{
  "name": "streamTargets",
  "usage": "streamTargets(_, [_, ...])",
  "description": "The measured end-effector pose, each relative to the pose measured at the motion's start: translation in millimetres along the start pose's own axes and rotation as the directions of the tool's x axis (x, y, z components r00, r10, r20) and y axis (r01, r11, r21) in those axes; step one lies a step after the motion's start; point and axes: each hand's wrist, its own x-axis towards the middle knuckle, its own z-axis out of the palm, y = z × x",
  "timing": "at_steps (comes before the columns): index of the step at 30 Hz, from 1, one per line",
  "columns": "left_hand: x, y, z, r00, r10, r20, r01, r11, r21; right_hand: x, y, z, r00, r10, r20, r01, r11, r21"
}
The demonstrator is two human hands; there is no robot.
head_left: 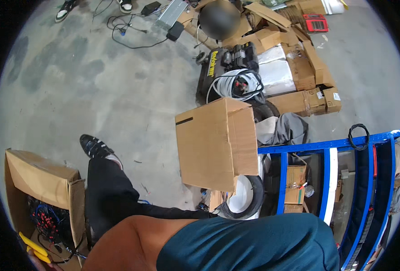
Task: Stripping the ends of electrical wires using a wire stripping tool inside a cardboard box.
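We see one hand [36, 263] in the low corner, and most of it is cut off by the dark round rim. We can't tell if it is the left or the right. Its fingers touch a tool with yellow handles [33, 244], but we can't tell how tight they are, and we can't see the tool's tip well. The other hand is too hidden to tell about.

Just above the hand, an open brown box [75, 205] holds a messy pile of wires [48, 222] with red bits. We can't make out single wires deep inside.

To the right of the hand, a bare arm [127, 239] and a teal sleeve [249, 239] cover the bottom. Above them is a black trouser leg [109, 185] with a shoe [96, 147].

Farther right, a big box [204, 147] hides part of a white and black round thing [240, 194]. Past it stands a blue frame [326, 145].

Farthest up from the hand, a round thing [219, 19] is blurry, and another person's shoes [65, 11] are partly cut off.
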Motion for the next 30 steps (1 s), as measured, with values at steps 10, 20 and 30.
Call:
streamTargets(10, [-2, 10, -7, 0.994, 0.097, -0.052, -0.089, 0.985, 0.147, 6, 3, 2, 0.986, 0.166, -0.031, -0.163, 0.984, 0.072])
streamTargets(20, [-11, 27, -7, 0.972, 0.221, -0.077, -0.192, 0.942, 0.277, 11, 0, 2, 0.952, 0.303, -0.044, -0.295, 0.946, 0.132])
streamTargets(30, [-34, 64, 35, 0.958, 0.283, -0.050, -0.254, 0.915, 0.315, 15, -8, -12, 0.890, 0.452, -0.070, -0.433, 0.882, 0.187])
